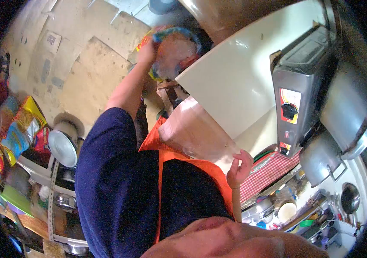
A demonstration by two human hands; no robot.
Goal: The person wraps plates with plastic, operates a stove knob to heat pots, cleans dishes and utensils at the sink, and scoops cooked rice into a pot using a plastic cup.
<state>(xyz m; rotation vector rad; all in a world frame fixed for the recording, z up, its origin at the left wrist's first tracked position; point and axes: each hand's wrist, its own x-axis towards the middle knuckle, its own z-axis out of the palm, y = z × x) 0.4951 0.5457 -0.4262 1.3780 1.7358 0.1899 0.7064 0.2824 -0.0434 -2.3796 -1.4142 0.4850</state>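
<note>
My left hand (147, 52) is stretched out ahead and closed on the edge of a clear plastic bag (175, 53) with blue, red and yellow print. What the bag holds is blurred. My right hand (240, 167) is near my waist, its fingers loosely bent and apart, with nothing seen in them. It is beside the edge of a pale pinkish panel (203, 129) and close to a red checked cloth (269, 174). An orange apron (218, 172) covers my dark blue shirt.
A white tabletop (235, 77) carries a black two-knob stove (297, 94). Large metal pots (321, 159) stand to the right, above cluttered kitchenware. At left, a metal rack (51, 202) holds pans, near a lidded pot (63, 146) and colourful packets (29, 114). Worn flooring (93, 77) lies ahead.
</note>
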